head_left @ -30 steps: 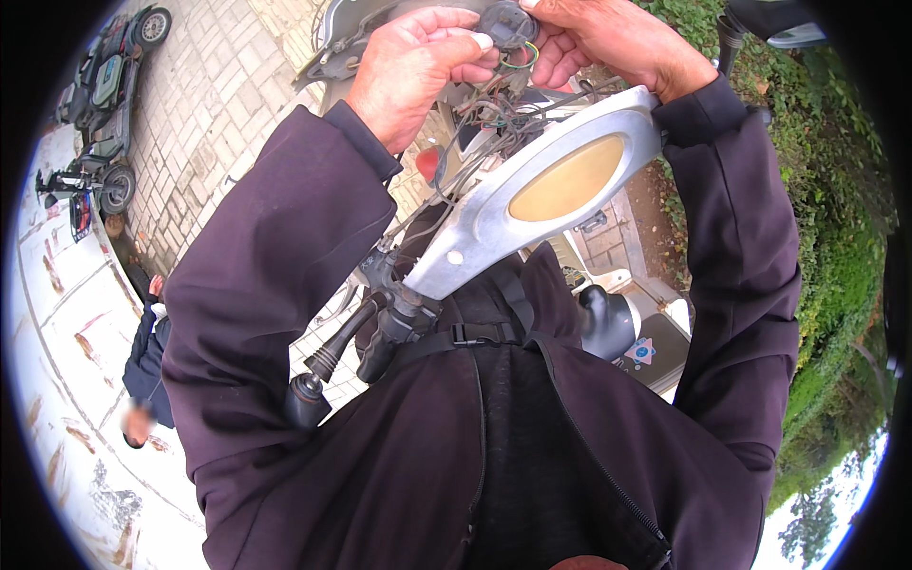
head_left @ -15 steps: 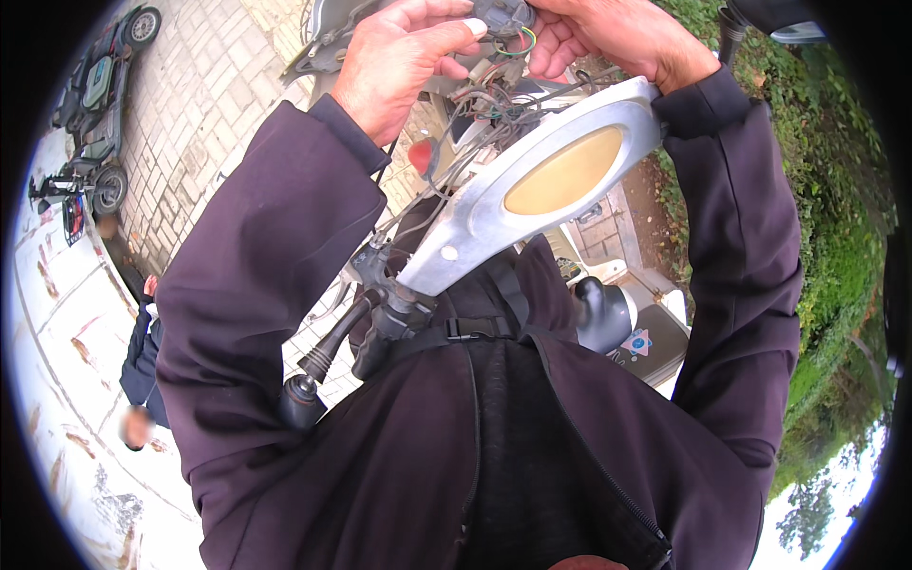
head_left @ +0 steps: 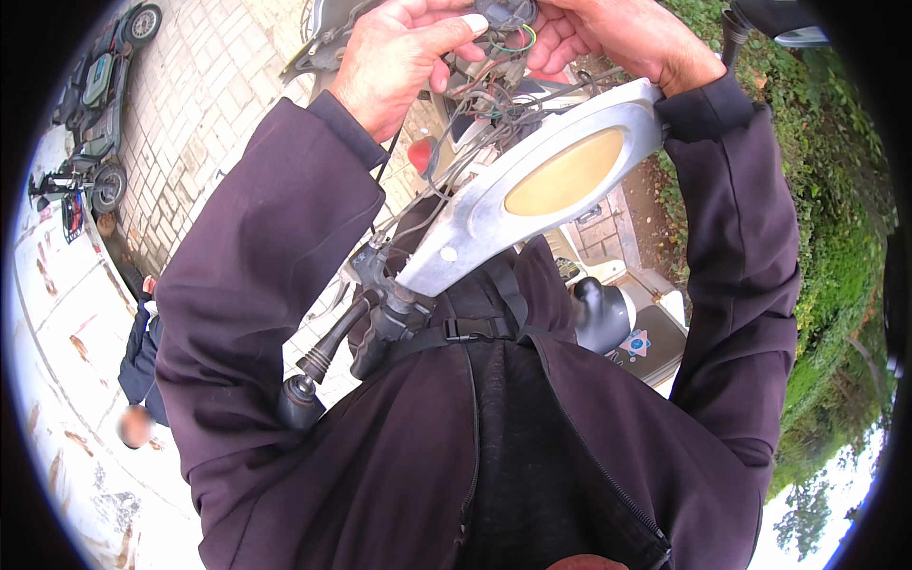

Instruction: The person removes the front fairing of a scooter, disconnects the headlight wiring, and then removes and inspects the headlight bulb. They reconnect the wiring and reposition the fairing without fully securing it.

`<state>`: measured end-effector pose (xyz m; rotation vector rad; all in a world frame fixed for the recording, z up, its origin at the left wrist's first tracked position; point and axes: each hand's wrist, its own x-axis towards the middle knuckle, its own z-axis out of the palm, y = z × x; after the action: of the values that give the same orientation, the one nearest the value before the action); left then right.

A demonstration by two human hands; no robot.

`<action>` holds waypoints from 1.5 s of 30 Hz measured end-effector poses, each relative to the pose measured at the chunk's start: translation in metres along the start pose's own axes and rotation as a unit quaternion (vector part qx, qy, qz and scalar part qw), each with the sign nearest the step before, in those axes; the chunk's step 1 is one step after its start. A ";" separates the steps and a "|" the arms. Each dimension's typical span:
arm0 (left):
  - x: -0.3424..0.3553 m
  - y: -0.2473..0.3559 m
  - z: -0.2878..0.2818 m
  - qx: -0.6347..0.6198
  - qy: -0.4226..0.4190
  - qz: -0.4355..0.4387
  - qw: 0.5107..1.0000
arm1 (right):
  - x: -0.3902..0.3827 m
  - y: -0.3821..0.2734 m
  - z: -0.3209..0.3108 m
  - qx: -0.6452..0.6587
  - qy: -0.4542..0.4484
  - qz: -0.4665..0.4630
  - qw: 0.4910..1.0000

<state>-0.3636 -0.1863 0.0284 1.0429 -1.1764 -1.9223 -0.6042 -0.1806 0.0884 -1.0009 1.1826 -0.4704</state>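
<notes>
At the top edge, a dark grey rounded part with thin coloured wires (head_left: pixel 505 13) sits between my two hands. My left hand (head_left: pixel 404 59) is closed on its left side, thumb on top. My right hand (head_left: pixel 613 40) holds the part's right side with curled fingers, though the fingertips are partly hidden. Just below hangs a tangle of wires and connectors (head_left: pixel 494 103). Nearer to me lies the silver handlebar cover (head_left: pixel 465 233) of a scooter, with a yellowish oval panel (head_left: pixel 568 173) set in it.
A black handlebar grip (head_left: pixel 380 337) and a mirror stalk (head_left: pixel 332 340) stick out at left. A red lens (head_left: pixel 423 155) sits beside the wires. Other parked scooters (head_left: pixel 100 104) and a person (head_left: pixel 142 361) are far left on the paving. A green hedge (head_left: pixel 836 218) lines the right.
The dark part and both hands have shifted very slightly downward in view, showing a little more of the part. My grip looks the same.
</notes>
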 end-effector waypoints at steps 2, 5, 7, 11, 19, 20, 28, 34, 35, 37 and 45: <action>0.001 0.001 0.000 0.008 -0.007 0.001 1.000 | -0.002 -0.002 0.000 0.006 -0.003 0.001 1.000; 0.001 0.002 0.001 0.014 -0.014 0.003 1.000 | -0.003 -0.004 0.000 0.007 -0.003 0.004 1.000; 0.001 0.003 0.001 0.009 -0.012 0.007 1.000 | -0.002 -0.005 0.001 -0.011 0.018 0.009 1.000; 0.002 0.003 -0.005 0.009 -0.004 -0.013 1.000 | -0.002 -0.005 0.001 -0.020 0.037 0.007 0.999; 0.003 -0.015 -0.018 0.087 -0.008 0.016 0.996 | -0.007 -0.006 -0.004 0.020 0.041 -0.026 0.999; 0.003 -0.015 -0.021 0.084 -0.016 0.023 0.996 | -0.008 -0.006 -0.004 0.034 0.043 -0.032 0.998; -0.009 -0.011 -0.027 0.298 -0.106 -0.011 0.949 | -0.017 -0.006 -0.004 0.100 0.057 -0.054 0.992; -0.008 -0.010 -0.026 0.231 -0.152 -0.072 0.959 | -0.028 -0.010 -0.009 0.108 0.064 -0.065 0.990; -0.008 -0.010 -0.026 0.209 -0.158 -0.069 0.963 | -0.029 -0.011 -0.010 0.103 0.075 -0.064 0.990; -0.007 -0.012 -0.025 0.168 -0.166 -0.068 0.969 | -0.030 -0.011 -0.011 0.093 0.097 -0.062 0.989; -0.006 -0.018 -0.016 0.097 -0.135 -0.060 0.984 | -0.037 -0.008 -0.018 0.018 0.168 -0.038 0.985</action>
<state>-0.3494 -0.1811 0.0092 0.9936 -1.5082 -2.1271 -0.6320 -0.1640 0.1143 -0.9622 1.4326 -0.7395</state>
